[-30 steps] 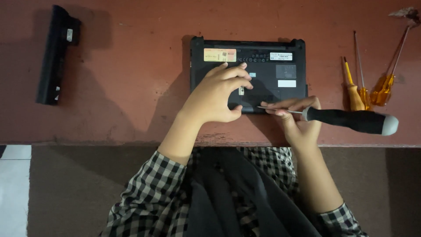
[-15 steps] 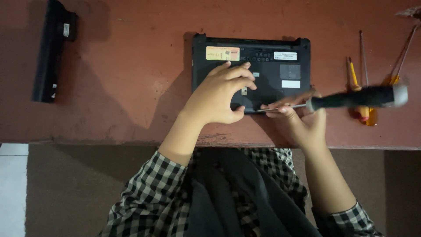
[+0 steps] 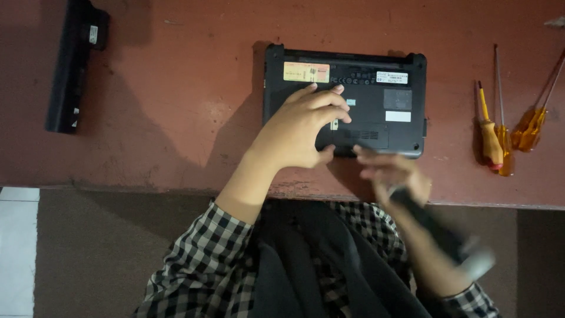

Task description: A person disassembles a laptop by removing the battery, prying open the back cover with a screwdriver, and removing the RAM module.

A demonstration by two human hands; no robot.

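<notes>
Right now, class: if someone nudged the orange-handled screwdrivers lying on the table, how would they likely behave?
The orange-handled screwdrivers have rounded handles and thin shafts, so they would probably roll rather than slide. They look rigid, unlikely to bend. Lying close together on the flat red table, one nudged would likely knock its neighbour.

A reddish-brown table (image 3: 176,118) is seen from above. A small black laptop (image 3: 376,88) is laid on it upside down, near the front edge. A long black battery (image 3: 73,68) is placed well apart at the far left. Three orange-handled screwdrivers (image 3: 497,138) are laid close together at the right.
</notes>
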